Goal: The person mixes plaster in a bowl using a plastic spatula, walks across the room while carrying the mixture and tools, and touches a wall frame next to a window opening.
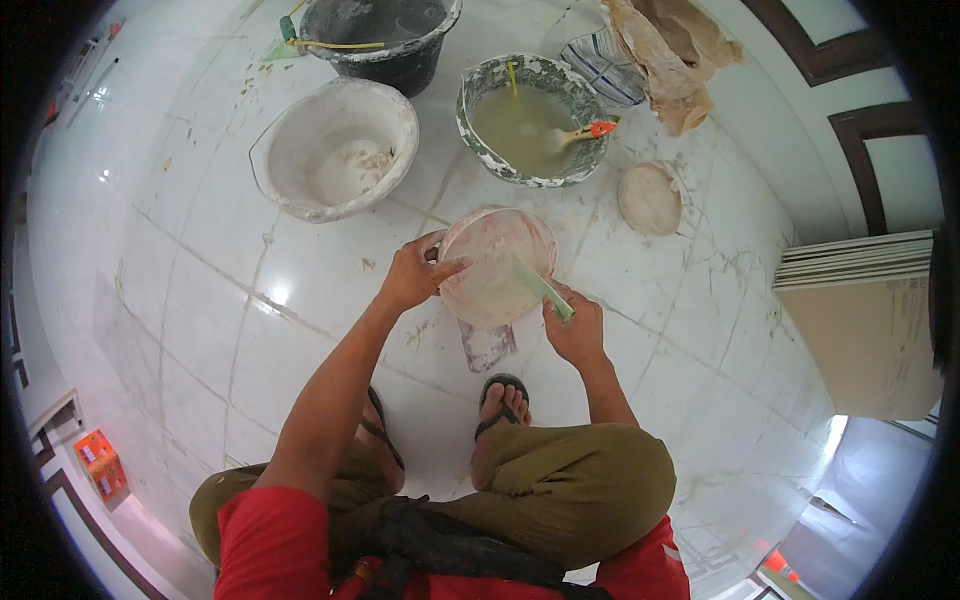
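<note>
My left hand (418, 274) is closed on the left rim of a round, shallow plastic bowl (490, 240), its thumb over the edge. Pinkish-white residue smears the bowl's inside. In my right hand (577, 328) is a pale green flat scraper (546, 292), its blade over the bowl's right side. I cannot tell whether the blade touches the bowl. A flat, stained plate-like piece (487, 348) shows below the bowl's near edge, partly hidden by it.
Beyond the bowl stand a whitish bucket (285, 165) with pale powder, a bucket of cloudy water (497, 125) holding a brush (585, 132), and a black bucket (405, 65). A dusty round lid-like disc (650, 199), crumpled sacks (665, 55) and stacked boards (850, 335) are at right.
</note>
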Demonstrator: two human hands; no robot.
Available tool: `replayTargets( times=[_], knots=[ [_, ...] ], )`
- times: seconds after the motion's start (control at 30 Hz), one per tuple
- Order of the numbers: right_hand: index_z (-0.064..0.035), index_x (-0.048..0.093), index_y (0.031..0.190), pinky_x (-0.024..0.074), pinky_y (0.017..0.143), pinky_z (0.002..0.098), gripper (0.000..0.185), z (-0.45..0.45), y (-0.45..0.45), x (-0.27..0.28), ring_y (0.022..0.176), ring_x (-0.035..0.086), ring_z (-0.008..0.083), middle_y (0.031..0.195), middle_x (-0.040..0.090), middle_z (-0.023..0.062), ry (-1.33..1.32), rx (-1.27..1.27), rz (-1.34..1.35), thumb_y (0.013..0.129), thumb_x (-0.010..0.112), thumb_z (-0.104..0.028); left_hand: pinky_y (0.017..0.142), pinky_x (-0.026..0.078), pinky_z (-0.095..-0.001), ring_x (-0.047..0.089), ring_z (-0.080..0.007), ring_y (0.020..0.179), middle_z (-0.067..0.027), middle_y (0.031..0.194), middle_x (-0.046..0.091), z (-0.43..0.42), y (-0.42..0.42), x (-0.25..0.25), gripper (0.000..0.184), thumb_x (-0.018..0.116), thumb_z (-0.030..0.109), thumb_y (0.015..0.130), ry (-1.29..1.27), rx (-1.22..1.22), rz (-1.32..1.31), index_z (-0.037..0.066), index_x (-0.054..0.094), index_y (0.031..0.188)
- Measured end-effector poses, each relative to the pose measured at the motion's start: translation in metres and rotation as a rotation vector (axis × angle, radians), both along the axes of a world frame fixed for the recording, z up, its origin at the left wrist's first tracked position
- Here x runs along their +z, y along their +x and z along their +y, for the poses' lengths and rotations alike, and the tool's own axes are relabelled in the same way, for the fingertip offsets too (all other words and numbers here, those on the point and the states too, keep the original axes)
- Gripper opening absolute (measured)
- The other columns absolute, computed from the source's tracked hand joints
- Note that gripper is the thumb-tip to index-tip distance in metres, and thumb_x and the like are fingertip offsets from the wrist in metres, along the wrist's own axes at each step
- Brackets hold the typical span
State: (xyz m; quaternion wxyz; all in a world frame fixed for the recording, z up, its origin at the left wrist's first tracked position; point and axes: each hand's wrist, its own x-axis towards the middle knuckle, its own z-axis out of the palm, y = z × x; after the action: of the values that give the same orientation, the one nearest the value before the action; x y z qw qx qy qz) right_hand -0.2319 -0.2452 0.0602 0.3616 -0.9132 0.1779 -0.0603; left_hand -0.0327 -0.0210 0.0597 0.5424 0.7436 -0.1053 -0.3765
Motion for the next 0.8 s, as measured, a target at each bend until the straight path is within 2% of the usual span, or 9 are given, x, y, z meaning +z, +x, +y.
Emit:
replayTargets(
  times=[0.07,0.13,0.17,0.23,0.33,0.43,0.63,0.73,0.8],
  knots=[
    [-0.0082,0.073,0.121,0.0575,0.073,0.0452,0.034,-0.001,-0.001,0.0,0.079,0.071,0.0376,0.091,0.073,0.0222,-0.034,-0.009,-0.056,0.087,0.068,-0.012,0.063,0.064,-0.0342,0.075,-0.0202,0.082,-0.0157,0.1,0.076,0.0,0.001,-0.002,0.062,0.083,0.029,0.086,0.003,-0.005,0.016,0.002,0.061,0.137],
    [-0.0091,0.071,0.124,0.058,0.077,0.0443,0.037,0.005,-0.003,-0.001,0.085,0.071,0.0356,0.097,0.074,0.0197,-0.108,0.168,0.041,0.087,0.068,-0.008,0.063,0.064,-0.0344,0.075,-0.0203,0.082,-0.016,0.101,0.075,-0.002,0.0,0.001,0.061,0.083,0.03,0.086,0.007,0.004,0.044,0.002,0.061,0.136],
    [-0.0091,0.071,0.124,0.058,0.077,0.0443,0.037,0.007,-0.003,0.0,0.085,0.071,0.0356,0.097,0.074,0.0197,-0.11,0.167,0.038,0.087,0.068,-0.008,0.064,0.064,-0.0347,0.075,-0.0204,0.082,-0.0163,0.102,0.075,-0.003,0.001,0.002,0.061,0.083,0.03,0.086,0.012,0.017,0.07,0.001,0.062,0.136],
    [-0.0089,0.07,0.126,0.0583,0.079,0.0446,0.039,0.015,0.001,0.011,0.088,0.071,0.0351,0.1,0.074,0.0187,0.025,0.195,0.016,0.087,0.067,-0.007,0.064,0.064,-0.0347,0.075,-0.0203,0.082,-0.0164,0.102,0.075,-0.004,0.001,0.004,0.061,0.083,0.03,0.086,0.021,0.015,0.036,0.001,0.062,0.136],
    [-0.0088,0.07,0.125,0.0582,0.079,0.0446,0.039,0.014,0.002,0.004,0.09,0.071,0.035,0.101,0.075,0.0191,-0.019,0.261,0.001,0.087,0.067,-0.008,0.065,0.064,-0.0348,0.075,-0.0201,0.083,-0.0165,0.102,0.075,-0.002,0.0,-0.003,0.061,0.083,0.032,0.086,0.026,0.011,0.008,0.001,0.062,0.135],
    [-0.006,0.074,0.119,0.0579,0.078,0.0418,0.032,0.009,0.004,0.008,0.087,0.072,0.0354,0.099,0.075,0.0191,-0.082,0.114,-0.02,0.087,0.07,-0.006,0.065,0.064,-0.0343,0.074,-0.0195,0.084,-0.0157,0.105,0.075,-0.002,0.001,-0.003,0.06,0.082,0.03,0.088,0.022,0.004,0.022,0.002,0.061,0.137],
    [-0.0048,0.075,0.115,0.0583,0.083,0.0409,0.027,0.007,0.003,0.016,0.092,0.073,0.0369,0.11,0.074,0.0224,-0.007,0.123,0.136,0.089,0.068,-0.006,0.063,0.064,-0.0336,0.074,-0.0191,0.084,-0.0147,0.108,0.075,-0.002,0.001,-0.003,0.059,0.079,0.029,0.091,0.038,-0.023,0.021,0.002,0.059,0.14],
    [-0.0048,0.075,0.114,0.0581,0.082,0.0404,0.026,0.008,-0.001,0.015,0.092,0.073,0.0375,0.11,0.074,0.0223,0.084,0.136,0.061,0.09,0.067,-0.006,0.061,0.063,-0.0329,0.074,-0.0185,0.082,-0.0148,0.106,0.075,-0.001,0.0,-0.003,0.059,0.079,0.029,0.091,0.041,-0.013,0.01,0.002,0.059,0.14],
    [-0.0049,0.075,0.115,0.058,0.082,0.0402,0.026,0.009,-0.001,0.023,0.092,0.073,0.037,0.109,0.074,0.022,0.067,0.122,0.127,0.09,0.067,-0.006,0.061,0.063,-0.0326,0.074,-0.0183,0.082,-0.0149,0.105,0.076,-0.004,0.001,0.0,0.06,0.079,0.03,0.091,0.066,-0.021,0.0,0.003,0.058,0.14]
  ],
)
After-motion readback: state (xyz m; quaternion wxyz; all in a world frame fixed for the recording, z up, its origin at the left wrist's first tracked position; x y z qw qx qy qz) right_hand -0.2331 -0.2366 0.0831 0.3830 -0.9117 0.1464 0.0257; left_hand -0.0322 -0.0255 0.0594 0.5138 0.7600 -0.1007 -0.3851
